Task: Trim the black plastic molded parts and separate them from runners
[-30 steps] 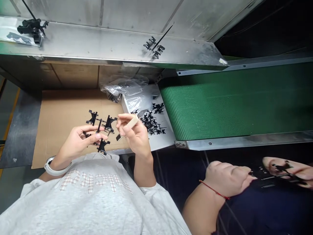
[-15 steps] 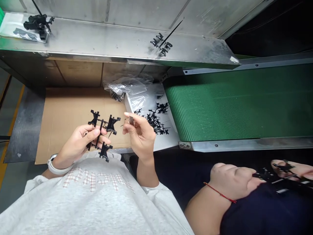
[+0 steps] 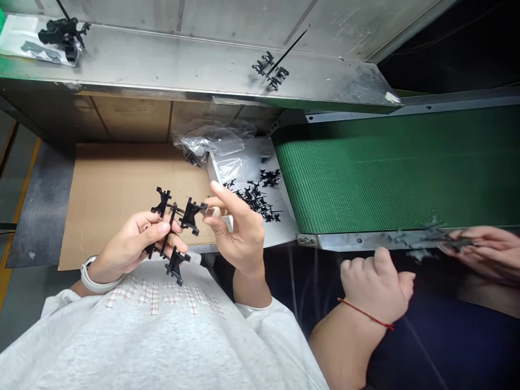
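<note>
My left hand (image 3: 136, 238) is closed around the middle bar of a black plastic sprue frame (image 3: 169, 230), which has several bracket-shaped parts on its arms. The frame is tilted above the cardboard, in front of my shirt. My right hand (image 3: 241, 233) is beside it, with thumb and fingers pinched on a small flat piece (image 3: 210, 212), grey and shiny, partly hidden by the fingers. Those fingertips are at the edge of the frame's upper right bracket (image 3: 190, 215); whether they touch it I cannot tell.
Cardboard (image 3: 109, 184) covers the bench. Several black sprue frames (image 3: 255, 200) lie on a white surface beside a clear plastic bag (image 3: 215, 138). A green conveyor belt (image 3: 385, 173) runs right. Another sprue frame (image 3: 272, 70) sits on the metal shelf (image 3: 174, 59). A co-worker's hands (image 3: 376, 284) are at right.
My right hand has brought the small piece against or close to the upper right bracket, and the frame has shifted slightly right and down. The co-worker's far hand has lifted a blurred black frame towards the belt.
</note>
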A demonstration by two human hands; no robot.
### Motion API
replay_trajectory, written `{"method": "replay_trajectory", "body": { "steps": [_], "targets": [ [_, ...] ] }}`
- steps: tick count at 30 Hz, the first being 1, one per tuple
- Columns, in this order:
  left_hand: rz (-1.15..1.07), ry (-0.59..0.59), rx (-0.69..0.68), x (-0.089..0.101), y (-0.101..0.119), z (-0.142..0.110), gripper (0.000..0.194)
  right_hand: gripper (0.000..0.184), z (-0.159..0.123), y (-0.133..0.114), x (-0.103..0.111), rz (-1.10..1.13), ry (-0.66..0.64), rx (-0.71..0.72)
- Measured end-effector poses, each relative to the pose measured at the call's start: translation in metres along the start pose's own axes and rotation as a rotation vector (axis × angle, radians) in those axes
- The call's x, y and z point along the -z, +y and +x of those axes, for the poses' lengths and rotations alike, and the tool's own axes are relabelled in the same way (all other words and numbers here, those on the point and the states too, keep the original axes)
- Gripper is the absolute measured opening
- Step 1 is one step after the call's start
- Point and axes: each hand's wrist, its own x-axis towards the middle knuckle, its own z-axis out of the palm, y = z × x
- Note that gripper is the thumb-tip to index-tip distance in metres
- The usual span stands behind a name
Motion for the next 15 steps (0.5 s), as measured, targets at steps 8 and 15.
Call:
{"method": "replay_trajectory", "body": {
  "steps": [8,15],
  "targets": [
    [0.0,-0.021,-0.009,0.0,0.0017,0.0002,0.037,0.039,0.002,-0.0035,0.006,0.206,-0.052,-0.066],
    [0.018,-0.022,-0.021,-0.0002,-0.0005,-0.0005,0.037,0.03,0.009,-0.0048,0.0082,0.228,-0.075,-0.06]
  ]
}}
